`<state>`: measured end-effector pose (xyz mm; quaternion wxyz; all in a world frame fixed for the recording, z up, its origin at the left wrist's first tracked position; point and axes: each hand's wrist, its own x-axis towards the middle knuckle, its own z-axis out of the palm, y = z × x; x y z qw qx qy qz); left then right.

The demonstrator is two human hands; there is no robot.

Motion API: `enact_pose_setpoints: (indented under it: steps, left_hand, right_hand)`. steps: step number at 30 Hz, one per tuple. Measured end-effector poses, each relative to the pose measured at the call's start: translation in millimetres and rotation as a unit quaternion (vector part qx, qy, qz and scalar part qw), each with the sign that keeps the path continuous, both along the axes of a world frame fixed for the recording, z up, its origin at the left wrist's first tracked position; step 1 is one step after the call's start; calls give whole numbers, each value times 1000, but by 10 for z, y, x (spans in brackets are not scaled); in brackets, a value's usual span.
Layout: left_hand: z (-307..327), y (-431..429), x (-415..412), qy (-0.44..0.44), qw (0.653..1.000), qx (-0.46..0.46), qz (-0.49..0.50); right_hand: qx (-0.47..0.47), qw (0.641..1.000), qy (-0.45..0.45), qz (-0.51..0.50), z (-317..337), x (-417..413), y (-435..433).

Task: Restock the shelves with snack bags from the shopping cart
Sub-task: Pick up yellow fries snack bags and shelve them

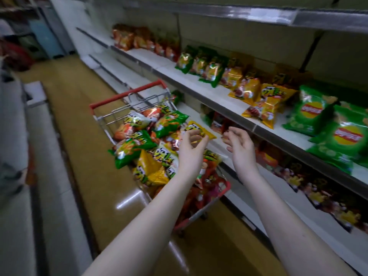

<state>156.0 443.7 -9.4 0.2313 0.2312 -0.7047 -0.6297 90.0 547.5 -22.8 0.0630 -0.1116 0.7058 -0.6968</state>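
Observation:
A red-handled shopping cart (pixel 127 93) stands beside the shelves, piled with green, yellow and red snack bags (pixel 137 144). My left hand (pixel 192 148) pinches a small yellow snack bag (pixel 197 128) above the cart's right side. My right hand (pixel 240 144) hovers just right of that bag with loosely curled fingers, holding nothing, in front of the lower shelf edge. The middle shelf (pixel 225 96) carries rows of red, green and yellow bags, with large green chip bags (pixel 346 136) at the right.
A lower shelf (pixel 298 198) at the right holds dark red and yellow bags. The yellow-brown aisle floor (pixel 79 146) runs to the left of the cart. A pale counter or fixture (pixel 18 176) lines the left side. An upper shelf (pixel 258 14) overhangs.

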Motion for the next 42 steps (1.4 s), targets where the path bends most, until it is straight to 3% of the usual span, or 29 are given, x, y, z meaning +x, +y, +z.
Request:
enact_pose_setpoints:
  steps: [10,15,23,33,37,42]
  left_hand:
    - [71,-1964,715,21,992,6,122]
    - [44,-2839,784,26,990,17,137]
    - [-11,-3764,556,26,993,19,115]
    - [-50,-4902,-218,9,997,0,76]
    - [-68,-5241,-580,-13,1000,-18,20]
    - [-139,-5100,-1109,-35,995,-14,-93]
  right_hand:
    - [-19,995,-6,94,25,455,-2091]
    - [-18,993,-12,113,10,574,-2919]
    - [3,994,-6,110,-18,426,-3890]
    - [-19,997,-36,72,-201,-399,-5063]
    - [-31,997,-58,41,-231,-730,-5343]
    - [-36,997,-48,-52,-278,-994,-5055]
